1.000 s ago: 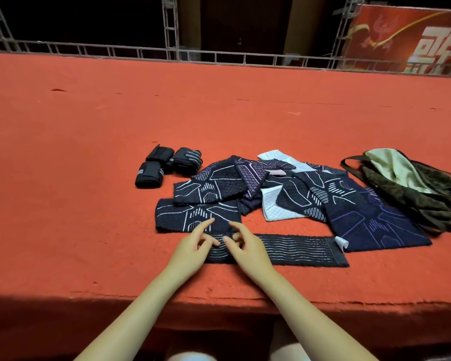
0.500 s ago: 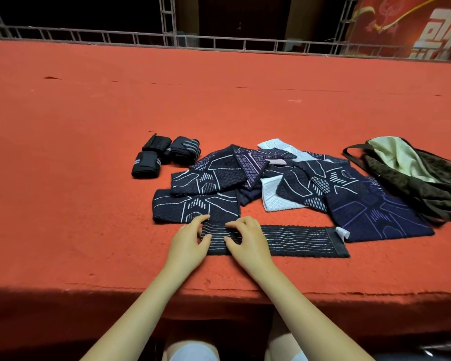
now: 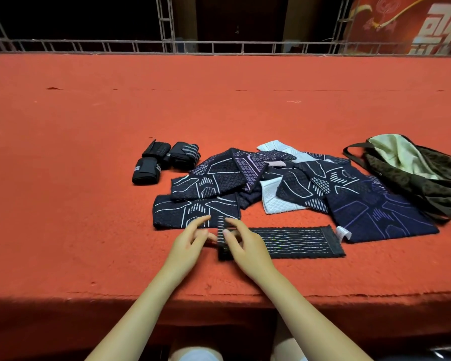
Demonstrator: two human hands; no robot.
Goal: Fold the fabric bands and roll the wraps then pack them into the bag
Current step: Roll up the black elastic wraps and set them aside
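Observation:
A black wrap [image 3: 294, 242] with thin white lines lies flat near the front edge of the red table [image 3: 89, 178]. Its left end is turned up into a small roll [image 3: 221, 237]. My left hand [image 3: 190, 243] and my right hand [image 3: 242, 246] pinch that roll from either side. Behind it lies a pile of dark patterned fabric bands [image 3: 284, 186] with white ones [image 3: 274, 201] among them. Three rolled black wraps [image 3: 164, 161] sit at the pile's left. The brown bag [image 3: 414, 175] lies open at the right, its pale lining showing.
The table's front edge runs just below my hands, with my knees beneath it. A metal truss railing [image 3: 219, 46] lines the far edge, and a red banner [image 3: 412, 24] hangs at the back right.
The wrap's left end has been rolled to the right, so the flat part is shorter. Both hands moved right with the roll. The camera tilted down slightly.

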